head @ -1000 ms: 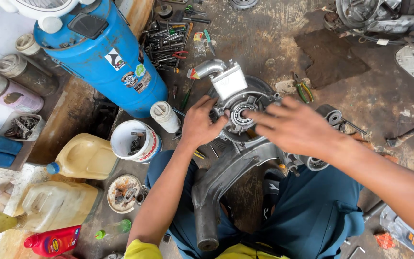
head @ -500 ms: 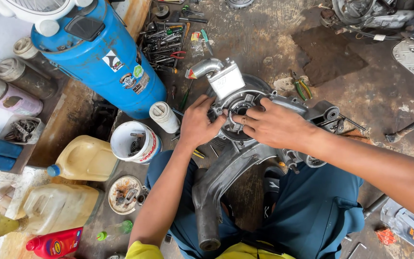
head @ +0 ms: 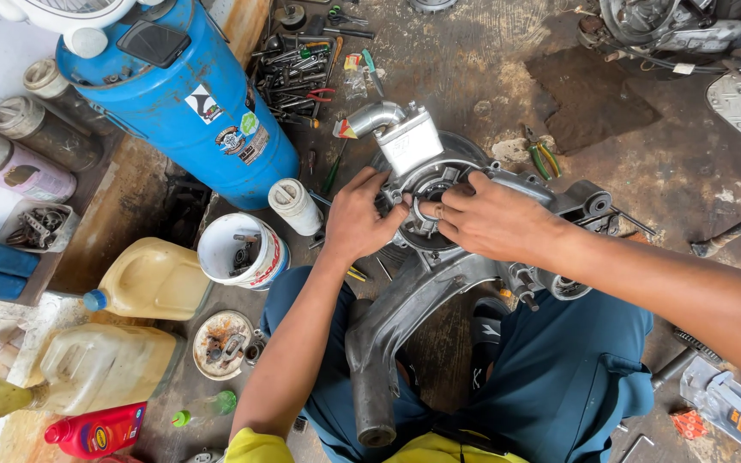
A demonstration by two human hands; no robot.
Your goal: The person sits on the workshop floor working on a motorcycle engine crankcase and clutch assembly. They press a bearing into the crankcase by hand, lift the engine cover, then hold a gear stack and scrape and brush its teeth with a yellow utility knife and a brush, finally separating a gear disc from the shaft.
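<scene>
Where it splayed, right hand (head: 495, 219) now pinches ring (head: 426, 214).

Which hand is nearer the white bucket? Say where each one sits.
Left. The left hand rests on the engine casing just right of the white bucket. The right hand lies farther right, across the casing's round opening.

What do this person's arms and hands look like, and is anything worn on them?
Both arms are bare from the short yellow sleeves down. The left hand and right hand wear no gloves; no rings, watch or bands show. The fingers look smudged with dark grime. Blue trousers cover the legs.
</scene>
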